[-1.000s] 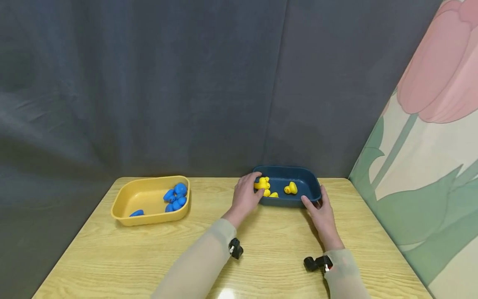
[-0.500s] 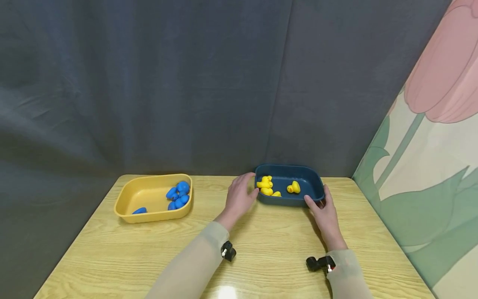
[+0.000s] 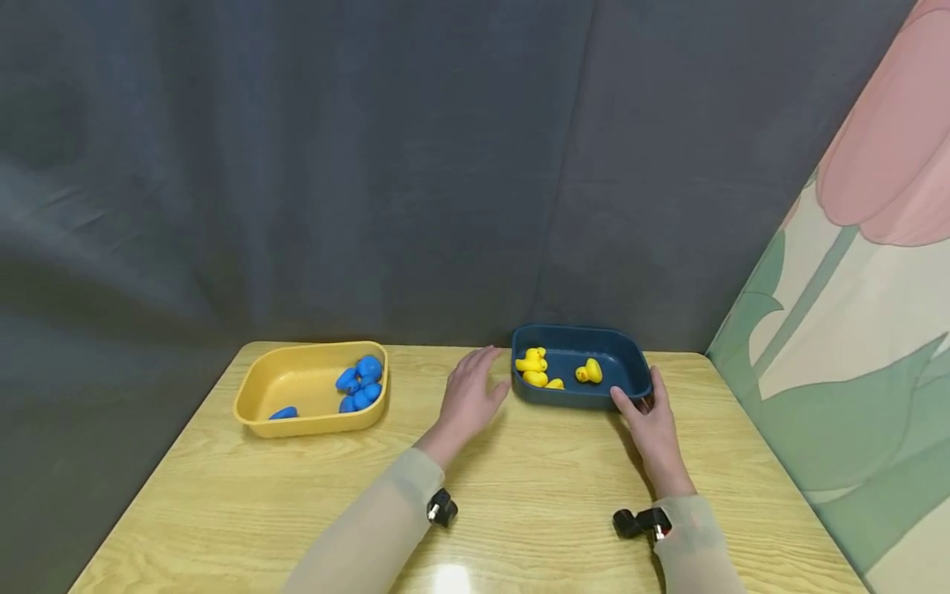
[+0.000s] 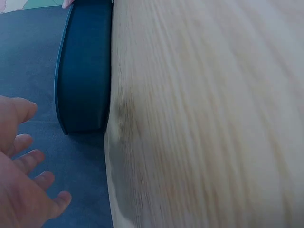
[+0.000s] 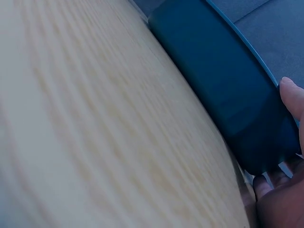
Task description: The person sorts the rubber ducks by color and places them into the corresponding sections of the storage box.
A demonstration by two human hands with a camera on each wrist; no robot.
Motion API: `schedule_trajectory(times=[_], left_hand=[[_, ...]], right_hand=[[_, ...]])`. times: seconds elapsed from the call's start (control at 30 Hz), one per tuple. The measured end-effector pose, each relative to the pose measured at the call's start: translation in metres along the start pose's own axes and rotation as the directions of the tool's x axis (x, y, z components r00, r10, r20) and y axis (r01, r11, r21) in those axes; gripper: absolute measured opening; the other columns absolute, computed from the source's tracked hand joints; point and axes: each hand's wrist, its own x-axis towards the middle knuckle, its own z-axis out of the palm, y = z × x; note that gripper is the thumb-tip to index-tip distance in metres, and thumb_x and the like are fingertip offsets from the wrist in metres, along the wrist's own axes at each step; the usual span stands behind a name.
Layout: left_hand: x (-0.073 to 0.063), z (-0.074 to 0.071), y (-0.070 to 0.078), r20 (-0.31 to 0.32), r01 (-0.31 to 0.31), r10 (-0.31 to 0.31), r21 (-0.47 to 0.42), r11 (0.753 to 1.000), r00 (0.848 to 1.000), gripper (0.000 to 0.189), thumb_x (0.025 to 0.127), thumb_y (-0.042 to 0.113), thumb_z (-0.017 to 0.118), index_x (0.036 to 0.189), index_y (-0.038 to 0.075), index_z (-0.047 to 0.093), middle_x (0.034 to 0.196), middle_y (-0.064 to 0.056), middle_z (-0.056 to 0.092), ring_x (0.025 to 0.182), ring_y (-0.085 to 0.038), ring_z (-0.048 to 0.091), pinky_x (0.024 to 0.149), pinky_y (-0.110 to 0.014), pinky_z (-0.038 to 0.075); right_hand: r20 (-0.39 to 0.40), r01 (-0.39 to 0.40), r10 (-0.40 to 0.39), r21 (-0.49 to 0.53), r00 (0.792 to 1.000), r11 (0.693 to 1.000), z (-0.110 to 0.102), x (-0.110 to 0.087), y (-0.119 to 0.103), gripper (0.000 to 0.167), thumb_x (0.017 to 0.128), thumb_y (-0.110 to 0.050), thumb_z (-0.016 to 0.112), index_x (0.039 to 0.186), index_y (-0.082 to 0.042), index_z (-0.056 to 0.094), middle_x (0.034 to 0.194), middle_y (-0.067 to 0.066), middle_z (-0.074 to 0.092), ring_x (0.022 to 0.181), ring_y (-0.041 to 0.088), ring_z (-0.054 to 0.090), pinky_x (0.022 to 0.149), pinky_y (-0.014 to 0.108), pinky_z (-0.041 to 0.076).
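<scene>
A dark blue plastic bin (image 3: 571,398) stands at the back right of the table with several yellow rubber ducks (image 3: 590,371) inside. My right hand (image 3: 653,425) holds its near right corner, thumb against the rim and fingers round the end wall. In the right wrist view the thumb (image 5: 290,95) meets the bin's upper edge (image 5: 237,90), with fingertips low by its base. Just left of the bin, my left hand (image 3: 466,400) is held apart from it, fingers spread and holding nothing. The left wrist view shows a gap between these fingers and the bin (image 4: 85,71).
At the back left stands a yellow bin (image 3: 312,426) with several small rounded blue toys (image 3: 367,371) in it. A dark curtain (image 3: 416,181) hangs behind the wooden table (image 3: 534,495). A flower-patterned panel (image 3: 853,371) borders the right side.
My left hand has come off the dark blue bin's left end and drawn a little to the left. The right hand keeps its hold at the right corner. The head view has shifted slightly.
</scene>
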Motion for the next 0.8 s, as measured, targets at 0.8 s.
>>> schedule_trajectory(times=[0.8], left_hand=[[-0.026, -0.029, -0.014, 0.043, -0.038, 0.028, 0.268, 0.963, 0.999, 0.065, 0.113, 0.035, 0.066, 0.168, 0.009, 0.044, 0.175, -0.014, 0.038, 0.163, -0.041, 0.029, 0.127, -0.066, 0.03]], right_hand=[[0.016, 0.087, -0.086, -0.244, 0.996, 0.966, -0.014, -0.003, -0.008, 0.1, 0.112, -0.046, 0.066, 0.178, -0.009, 0.001, 0.184, 0.019, -0.002, 0.168, 0.047, 0.004, 0.134, 0.063, 0.012]])
